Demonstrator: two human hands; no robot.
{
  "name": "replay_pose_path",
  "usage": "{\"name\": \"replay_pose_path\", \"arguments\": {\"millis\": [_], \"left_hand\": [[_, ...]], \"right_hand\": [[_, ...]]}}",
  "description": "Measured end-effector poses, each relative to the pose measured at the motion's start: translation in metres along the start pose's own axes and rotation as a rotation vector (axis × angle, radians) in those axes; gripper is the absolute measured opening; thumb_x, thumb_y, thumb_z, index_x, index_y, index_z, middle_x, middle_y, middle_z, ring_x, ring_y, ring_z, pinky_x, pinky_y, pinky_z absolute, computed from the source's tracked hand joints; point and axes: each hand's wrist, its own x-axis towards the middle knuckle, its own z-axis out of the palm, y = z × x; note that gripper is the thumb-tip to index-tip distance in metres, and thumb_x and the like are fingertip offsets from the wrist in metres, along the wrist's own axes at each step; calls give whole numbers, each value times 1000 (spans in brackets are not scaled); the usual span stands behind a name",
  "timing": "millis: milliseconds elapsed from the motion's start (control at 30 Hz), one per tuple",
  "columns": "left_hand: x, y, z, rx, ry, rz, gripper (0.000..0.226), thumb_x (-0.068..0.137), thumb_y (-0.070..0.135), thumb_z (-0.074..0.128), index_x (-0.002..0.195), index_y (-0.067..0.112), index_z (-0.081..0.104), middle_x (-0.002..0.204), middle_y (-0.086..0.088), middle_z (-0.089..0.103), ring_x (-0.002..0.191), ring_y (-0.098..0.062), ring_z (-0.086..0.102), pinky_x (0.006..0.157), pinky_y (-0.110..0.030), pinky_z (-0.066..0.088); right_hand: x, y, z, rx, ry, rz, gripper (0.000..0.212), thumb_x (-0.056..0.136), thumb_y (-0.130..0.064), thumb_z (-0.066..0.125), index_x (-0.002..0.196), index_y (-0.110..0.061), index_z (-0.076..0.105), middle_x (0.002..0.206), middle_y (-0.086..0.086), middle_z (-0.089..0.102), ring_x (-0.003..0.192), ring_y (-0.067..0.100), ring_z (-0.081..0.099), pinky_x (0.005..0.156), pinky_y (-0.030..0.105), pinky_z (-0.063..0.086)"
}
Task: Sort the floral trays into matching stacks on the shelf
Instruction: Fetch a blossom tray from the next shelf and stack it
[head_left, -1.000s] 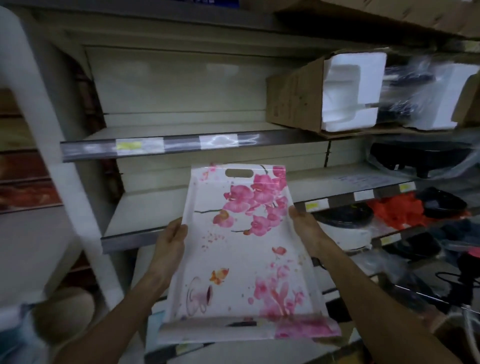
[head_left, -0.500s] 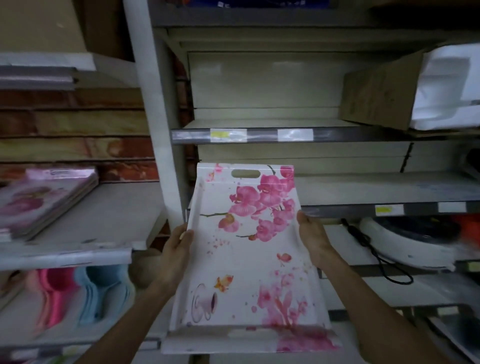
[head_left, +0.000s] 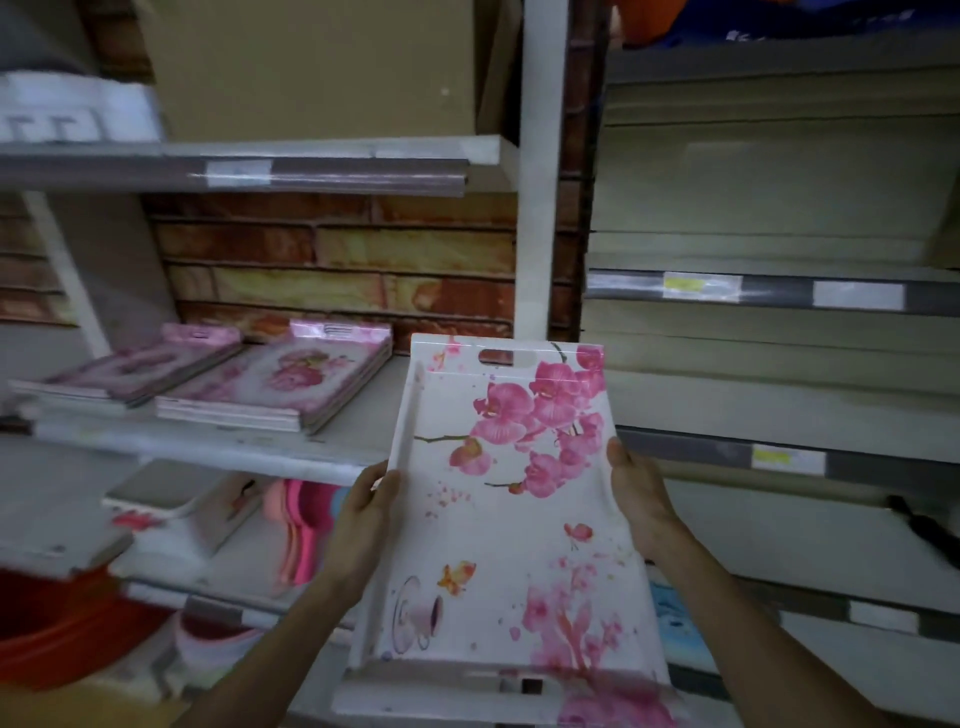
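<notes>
I hold a white tray with pink orchid print (head_left: 498, 530) in front of me, tilted with its handle slot at the far end. My left hand (head_left: 366, 512) grips its left rim and my right hand (head_left: 636, 493) grips its right rim. On the shelf (head_left: 218, 447) to the left lie two stacks of floral trays side by side: a pink-patterned stack (head_left: 130, 369) at far left and a stack with a pink rose print (head_left: 280, 382) nearer the tray I hold. Bare shelf surface lies between the rose stack and my tray.
A white upright post (head_left: 535, 171) divides the left shelving from beige shelves (head_left: 779, 364) on the right. Below the tray shelf sit pink plastic scoops (head_left: 301, 525), a white box (head_left: 176, 514) and a red basin (head_left: 62, 629). A cardboard box (head_left: 311, 67) stands on the upper shelf.
My view has swung left: the two tray stacks have come toward the middle and the right-hand shelves with boxes have slid out of sight. Both hands keep the same grip on the orchid tray.
</notes>
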Motion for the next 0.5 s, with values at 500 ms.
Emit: {"name": "replay_pose_path", "arguments": {"millis": [500], "left_hand": [[35, -21, -203, 45, 32, 44, 21, 93, 38, 60, 112, 31, 64, 105, 2, 72, 86, -13, 73, 63, -24, 59]], "right_hand": [[-20, -37, 206, 40, -62, -84, 39, 105, -38, 31, 111, -11, 59, 92, 7, 61, 74, 15, 57, 81, 30, 46]]}}
